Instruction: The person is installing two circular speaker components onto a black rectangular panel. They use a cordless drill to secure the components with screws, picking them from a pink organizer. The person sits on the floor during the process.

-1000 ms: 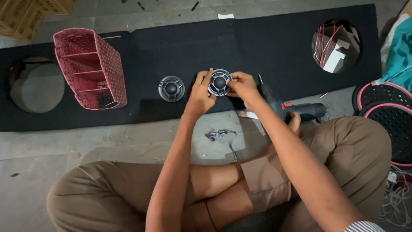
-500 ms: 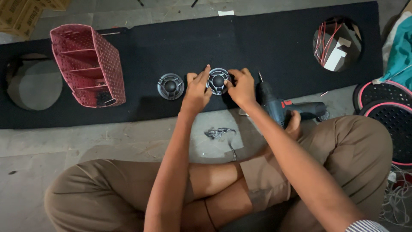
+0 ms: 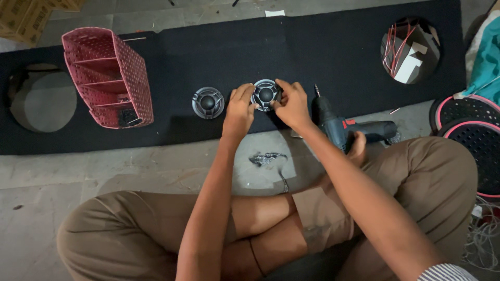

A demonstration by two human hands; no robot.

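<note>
I sit cross-legged on the floor in front of a long black carpeted board (image 3: pixel 312 57). Both hands grip a small round silver-and-black speaker (image 3: pixel 265 94) lying on the board. My left hand (image 3: pixel 238 111) holds its left rim, and my right hand (image 3: pixel 291 104) holds its right rim with fingers curled over the top. A second matching small speaker (image 3: pixel 208 102) lies on the board just to the left, untouched.
A cordless drill (image 3: pixel 344 126) lies by my right knee. A pink mesh basket (image 3: pixel 108 77) lies on its side at the left. The board has large round holes at the left (image 3: pixel 41 101) and right (image 3: pixel 410 49). Big speaker grilles (image 3: pixel 469 135) lie far right. Small screws (image 3: pixel 266 157) lie on the floor.
My hands stay on the small speaker, with the fingers shifting slightly around its rim. The view has shifted a little; nothing else has moved.
</note>
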